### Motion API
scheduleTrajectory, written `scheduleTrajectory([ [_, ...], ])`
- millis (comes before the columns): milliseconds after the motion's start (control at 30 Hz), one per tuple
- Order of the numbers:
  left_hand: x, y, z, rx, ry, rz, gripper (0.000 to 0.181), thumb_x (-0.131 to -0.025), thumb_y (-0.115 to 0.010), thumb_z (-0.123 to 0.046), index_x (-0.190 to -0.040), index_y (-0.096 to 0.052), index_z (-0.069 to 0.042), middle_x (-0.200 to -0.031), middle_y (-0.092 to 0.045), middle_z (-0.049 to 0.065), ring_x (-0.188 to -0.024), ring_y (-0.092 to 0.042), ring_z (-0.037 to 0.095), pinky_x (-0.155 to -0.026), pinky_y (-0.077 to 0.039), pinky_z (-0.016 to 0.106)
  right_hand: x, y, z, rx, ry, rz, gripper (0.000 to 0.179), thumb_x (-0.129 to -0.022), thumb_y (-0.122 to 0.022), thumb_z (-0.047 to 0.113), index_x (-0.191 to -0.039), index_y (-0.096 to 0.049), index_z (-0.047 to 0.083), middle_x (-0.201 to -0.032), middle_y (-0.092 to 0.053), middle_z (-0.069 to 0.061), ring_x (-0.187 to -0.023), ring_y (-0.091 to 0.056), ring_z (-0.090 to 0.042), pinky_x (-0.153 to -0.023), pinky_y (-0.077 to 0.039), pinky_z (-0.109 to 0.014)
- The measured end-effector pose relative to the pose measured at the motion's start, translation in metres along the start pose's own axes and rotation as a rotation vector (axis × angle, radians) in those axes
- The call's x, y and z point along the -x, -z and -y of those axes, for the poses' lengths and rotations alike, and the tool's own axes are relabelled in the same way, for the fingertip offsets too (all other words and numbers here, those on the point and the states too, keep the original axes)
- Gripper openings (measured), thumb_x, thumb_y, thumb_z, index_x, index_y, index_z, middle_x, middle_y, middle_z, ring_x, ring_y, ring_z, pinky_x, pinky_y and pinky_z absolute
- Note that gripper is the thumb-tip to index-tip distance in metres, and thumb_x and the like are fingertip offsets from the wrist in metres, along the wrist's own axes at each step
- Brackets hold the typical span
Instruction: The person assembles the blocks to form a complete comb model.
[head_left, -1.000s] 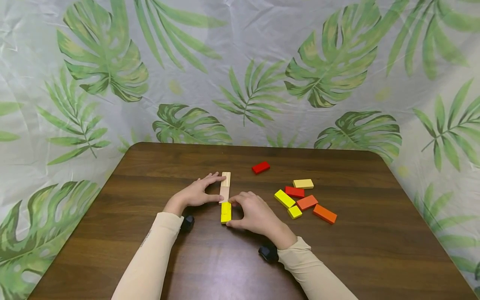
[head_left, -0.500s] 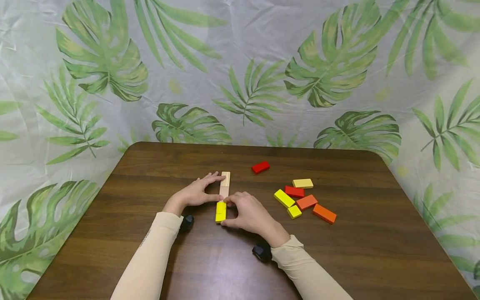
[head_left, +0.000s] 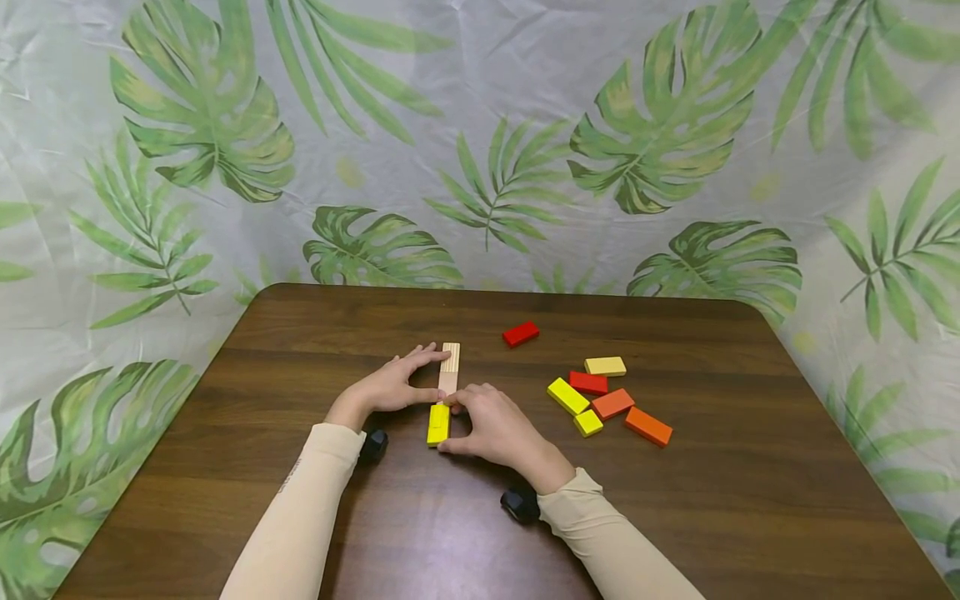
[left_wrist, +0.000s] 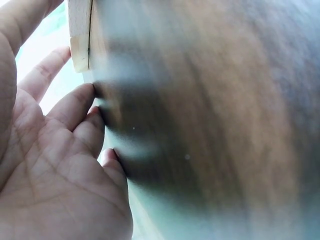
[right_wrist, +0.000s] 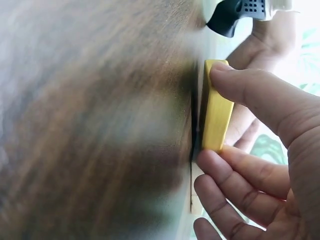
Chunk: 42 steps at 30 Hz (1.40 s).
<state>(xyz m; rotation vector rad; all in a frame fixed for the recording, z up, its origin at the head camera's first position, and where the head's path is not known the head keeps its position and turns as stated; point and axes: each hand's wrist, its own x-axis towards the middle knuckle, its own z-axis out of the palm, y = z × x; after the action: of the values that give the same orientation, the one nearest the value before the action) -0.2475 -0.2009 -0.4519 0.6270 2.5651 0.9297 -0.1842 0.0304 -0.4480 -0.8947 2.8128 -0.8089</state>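
Note:
Two pale wooden blocks (head_left: 450, 379) lie end to end in a narrow row on the table. My left hand (head_left: 393, 383) is beside them, fingers spread, with the index fingertip on the far block and the thumb by the near end. In the left wrist view its other fingertips rest on the tabletop. At the row's near end, my right hand (head_left: 498, 425) pinches a yellow block (head_left: 438, 425) lengthwise between thumb and index finger. In the right wrist view a thin dark gap shows between this yellow block (right_wrist: 217, 120) and the tabletop.
To the right lie loose blocks: a yellow one (head_left: 568, 397), a short yellow one (head_left: 588, 423), a red one (head_left: 588, 383), two orange ones (head_left: 649, 427) and a tan one (head_left: 605, 367). Another red block (head_left: 521, 334) lies farther back. A leaf-print cloth (head_left: 495, 167) hangs behind the table.
My right hand has moved a little left with the yellow block, from the right side of the wooden row's near end to slightly left of it. The left hand stays in place.

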Motion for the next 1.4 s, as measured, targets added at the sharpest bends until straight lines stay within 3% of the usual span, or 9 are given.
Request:
scheduleTrajectory([
  [800, 0.0, 0.001, -0.002, -0.003, 0.007, 0.009, 0.074, -0.103, -0.073, -0.036, -0.167, -0.041, -0.019, -0.18, -0.019, 0.017, -0.169, -0.008, 0.041, -0.133, -0.003, 0.07, 0.002, -0.003, 0.001, 0.018, -0.004, -0.012, 0.057, -0.081, -0.096, 0.036, -0.125, -0.071, 0.009, -0.108, -0.07, -0.006, -0.102, -0.062, -0.025, -0.096, -0.055, -0.044],
  [1067, 0.0, 0.0, -0.002, -0.031, 0.003, -0.006, 0.072, -0.102, -0.073, -0.037, -0.166, -0.044, -0.02, -0.179, -0.023, 0.016, -0.168, -0.013, 0.04, -0.132, -0.007, 0.071, 0.002, -0.009, -0.005, 0.015, 0.041, -0.051, 0.057, -0.081, -0.096, 0.037, -0.122, -0.069, 0.008, -0.104, -0.066, -0.006, -0.096, -0.058, -0.023, -0.088, -0.054, -0.041],
  [1200, 0.001, 0.0, -0.002, -0.034, 0.001, -0.002, 0.072, -0.102, -0.073, -0.038, -0.166, -0.044, -0.02, -0.179, -0.023, 0.016, -0.168, -0.013, 0.04, -0.132, -0.007, 0.071, 0.002, -0.007, 0.0, 0.015, 0.007, -0.032, 0.057, -0.08, -0.097, 0.033, -0.122, -0.069, 0.008, -0.103, -0.066, -0.007, -0.096, -0.057, -0.023, -0.09, -0.052, -0.041],
  [1400, 0.003, 0.004, -0.001, -0.031, -0.001, 0.022, 0.073, -0.102, -0.073, -0.041, -0.167, -0.043, -0.022, -0.18, -0.022, 0.014, -0.169, -0.011, 0.038, -0.133, -0.006, 0.07, -0.004, -0.028, -0.027, 0.027, 0.061, -0.075, 0.063, -0.078, -0.096, 0.047, -0.124, -0.067, 0.015, -0.103, -0.063, -0.001, -0.096, -0.057, -0.02, -0.088, -0.051, -0.037],
])
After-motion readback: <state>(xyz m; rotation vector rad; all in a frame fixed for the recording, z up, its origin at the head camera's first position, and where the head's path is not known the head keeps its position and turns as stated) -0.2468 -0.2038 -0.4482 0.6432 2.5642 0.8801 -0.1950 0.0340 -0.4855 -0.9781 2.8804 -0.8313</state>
